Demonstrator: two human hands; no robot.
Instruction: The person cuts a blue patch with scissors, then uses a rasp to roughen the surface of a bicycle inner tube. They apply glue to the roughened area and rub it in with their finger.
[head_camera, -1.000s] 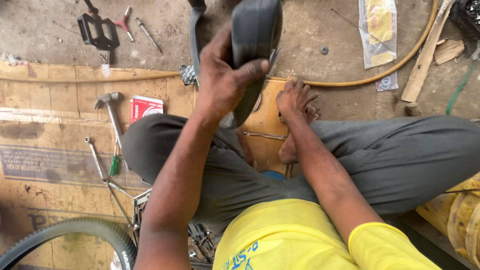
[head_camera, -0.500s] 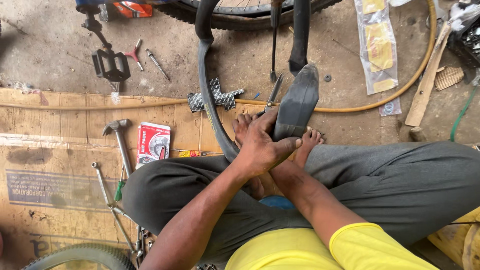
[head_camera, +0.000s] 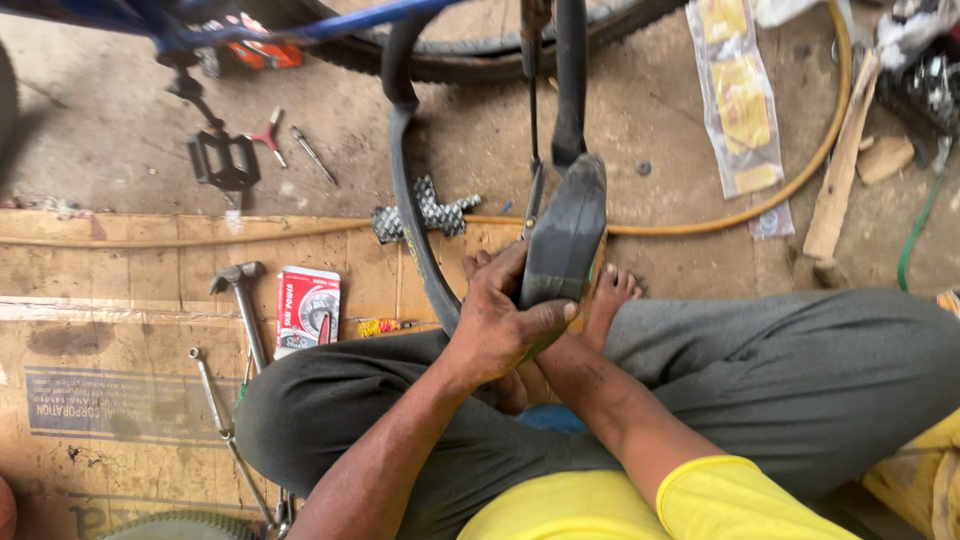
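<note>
Head view, looking down: we hold the black inner tube (head_camera: 566, 235) in our left hand (head_camera: 500, 320) — thumb across its lower front, fingers (head_camera: 478, 266) wrapped around the far edge at nine o'clock of it. From there the tube runs up toward twelve o'clock and loops back beside the bicycle tyre (head_camera: 480, 50). Our left forearm comes in from six o'clock, wrist bent. Our right hand is hidden beneath the left, so we cannot tell its grip. We sit cross-legged on flattened cardboard (head_camera: 110, 330) over a concrete floor (head_camera: 680, 130) — a hammer (head_camera: 240, 300), a spanner (head_camera: 215, 410) and a small red box (head_camera: 308, 310) lie at nine o'clock.
</note>
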